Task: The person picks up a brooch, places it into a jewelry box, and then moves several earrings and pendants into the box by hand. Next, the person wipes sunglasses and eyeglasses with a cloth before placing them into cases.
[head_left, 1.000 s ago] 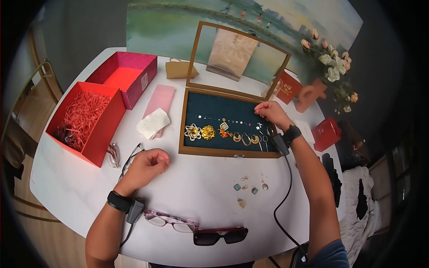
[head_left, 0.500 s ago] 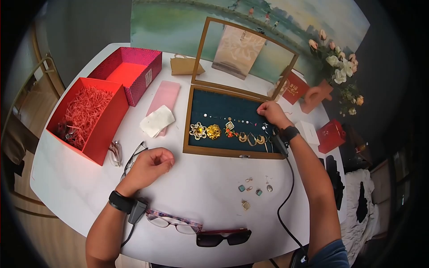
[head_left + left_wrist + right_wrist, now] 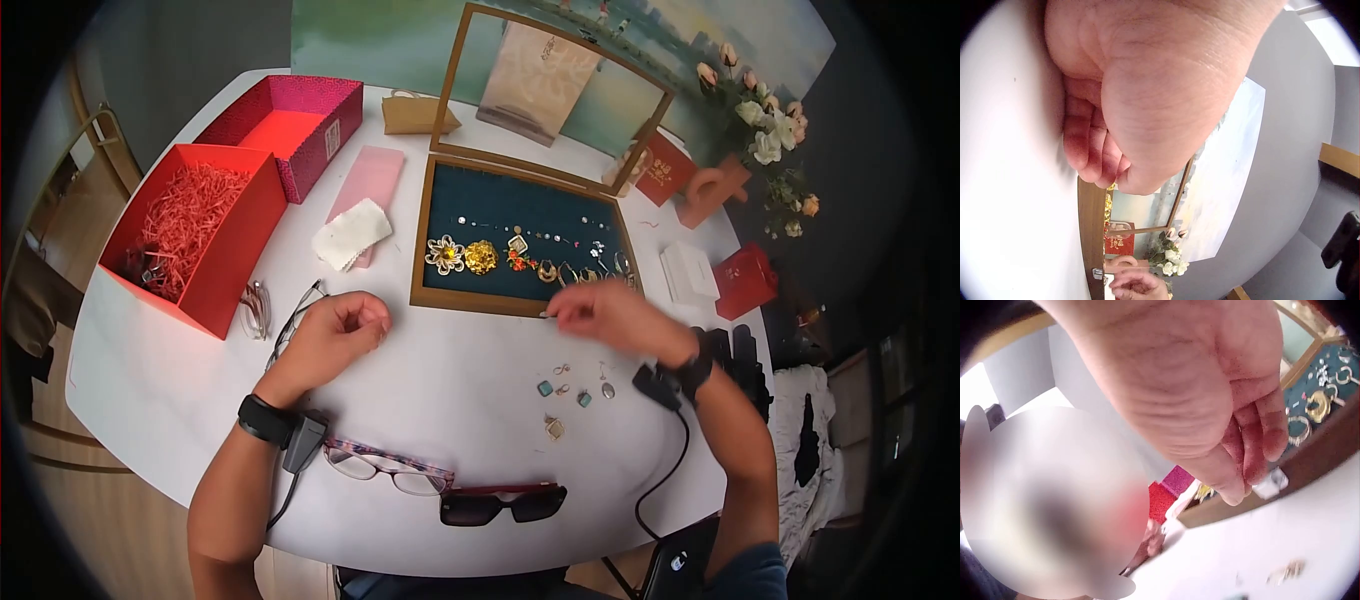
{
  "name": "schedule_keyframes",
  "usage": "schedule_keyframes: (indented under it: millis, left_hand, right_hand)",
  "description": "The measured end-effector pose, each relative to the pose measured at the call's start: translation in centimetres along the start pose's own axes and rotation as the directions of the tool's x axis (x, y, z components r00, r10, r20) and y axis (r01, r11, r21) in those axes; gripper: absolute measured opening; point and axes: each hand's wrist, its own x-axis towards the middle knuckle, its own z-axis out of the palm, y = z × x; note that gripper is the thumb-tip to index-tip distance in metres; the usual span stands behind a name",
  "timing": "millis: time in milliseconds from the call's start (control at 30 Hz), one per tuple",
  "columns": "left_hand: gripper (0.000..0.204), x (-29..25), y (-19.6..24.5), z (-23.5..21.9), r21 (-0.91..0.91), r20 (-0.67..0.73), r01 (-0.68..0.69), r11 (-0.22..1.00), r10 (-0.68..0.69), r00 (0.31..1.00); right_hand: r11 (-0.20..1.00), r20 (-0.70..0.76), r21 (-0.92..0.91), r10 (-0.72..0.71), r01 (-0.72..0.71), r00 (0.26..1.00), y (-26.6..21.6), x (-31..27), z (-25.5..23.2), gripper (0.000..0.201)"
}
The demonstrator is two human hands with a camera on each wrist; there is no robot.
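A wooden jewelry case (image 3: pixel 470 299) with a dark lining stands with its glass lid raised. Earrings and brooches lie in rows inside, among them a gold flower brooch (image 3: pixel 481 257). My right hand (image 3: pixel 620 318), blurred, hovers over the case's front right edge, its fingers bent loosely with nothing seen in them. In the right wrist view the fingertips overlap the metal clasp (image 3: pixel 1271 483). Loose earrings, including a turquoise square one (image 3: pixel 545 388), lie on the table in front of the case. My left hand (image 3: pixel 335 335) rests loosely curled on the table beside black-framed glasses (image 3: pixel 290 325), holding nothing.
At the left stand a red box (image 3: pixel 235 250) of shredded paper and a magenta box (image 3: pixel 315 140). A white cloth (image 3: pixel 352 235) lies on a pink case. Sunglasses (image 3: pixel 500 504) and patterned glasses (image 3: pixel 390 468) lie at the front. White (image 3: pixel 690 274) and red boxes (image 3: pixel 745 280) sit right.
My right hand has left the upper right of the jewelry case and come toward me over its front edge. Small studs now show where it was. The left hand stays put.
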Motion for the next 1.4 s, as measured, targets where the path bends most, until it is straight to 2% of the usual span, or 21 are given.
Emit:
schedule_keyframes:
  millis: [67,100,200,267,467,533,667,733,867,933,1000,1067,1133,1167,1300,1400]
  left_hand:
    - [0.006,-0.1,0.6,0.2,0.0,0.004,0.014,1.0,-0.014,1.0]
    - [0.006,-0.2,0.8,0.3,0.008,-0.005,0.019,1.0,-0.019,1.0]
    - [0.006,-0.2,1.1,0.3,0.02,-0.009,0.035,0.999,-0.035,0.999]
    - [0.006,-0.1,1.0,0.3,0.021,-0.005,0.047,0.999,-0.047,0.999]
    - [0.006,-0.2,0.5,0.1,-0.018,0.014,0.007,1.0,-0.007,1.0]
    - [0.006,-0.2,0.6,0.2,0.0,0.0,0.026,1.0,-0.026,1.0]
    - [0.006,-0.1,0.4,0.1,-0.003,0.009,0.01,1.0,-0.01,1.0]
    - [0.006,-0.2,0.6,0.2,-0.008,0.003,0.004,1.0,-0.004,1.0]
    - [0.006,-0.1,0.7,0.2,0.029,0.002,0.025,0.999,-0.025,1.0]
    - [0.006,-0.1,0.8,0.2,0.016,-0.004,0.029,0.999,-0.029,1.0]
    - [0.006,-0.1,1.1,0.3,0.009,0.006,0.038,0.999,-0.039,0.999]
    - [0.005,-0.1,0.3,0.2,-0.013,0.0,0.013,1.0,-0.013,1.0]
    - [0.006,-0.2,0.2,0.2,-0.015,0.001,0.003,1.0,-0.003,1.0]
    - [0.006,-0.1,0.4,0.2,-0.012,0.005,-0.018,1.0,0.018,1.0]
    - [0.007,-0.1,0.6,0.1,-0.021,0.004,0.003,1.0,-0.003,1.0]
    - [0.006,-0.1,0.3,0.0,-0.021,0.032,-0.005,1.0,0.006,0.999]
  right_hand:
    - [0.997,0.054,-0.045,-0.055,0.057,0.997,-1.8,-1.7,1.9,0.022]
    - [0.987,0.068,-0.137,-0.071,0.079,0.995,-1.8,-2.4,2.8,0.023]
    - [0.971,-0.023,-0.232,-0.064,0.057,0.998,-2.4,-3.3,4.6,0.023]
    - [0.979,-0.025,-0.203,-0.021,0.015,0.999,-2.5,-3.4,5.0,0.022]
    - [0.963,-0.072,-0.267,-0.067,0.045,0.995,-2.0,-2.6,5.9,0.018]
    - [0.942,-0.056,-0.324,-0.109,0.086,0.992,-2.0,-2.5,6.0,0.017]
    - [0.943,-0.042,-0.323,-0.105,0.085,0.994,-2.5,-2.4,6.1,0.017]
    - [0.933,-0.06,-0.335,-0.157,0.128,0.986,-2.4,-2.4,6.4,0.017]
    - [0.916,-0.088,-0.379,-0.175,0.129,0.981,-2.0,-2.0,6.7,0.014]
    - [0.907,-0.045,-0.39,-0.189,0.157,0.981,-1.7,-1.9,6.8,0.014]
    - [0.909,-0.06,-0.385,-0.198,0.16,0.978,-1.6,-1.8,6.5,0.015]
    - [0.974,-0.111,-0.212,-0.1,0.075,0.989,-2.8,-1.7,5.2,0.018]
    - [0.992,-0.242,-0.113,-0.074,0.047,0.967,-2.6,-1.3,3.5,0.024]
    - [0.999,-0.29,0.045,-0.016,0.031,0.957,-2.2,-1.0,2.6,0.024]
    - [0.992,-0.465,0.123,0.079,-0.024,0.882,2.4,1.6,-1.9,0.017]
    - [0.993,-0.545,0.08,0.119,-0.09,0.83,7.0,2.7,-4.6,0.018]
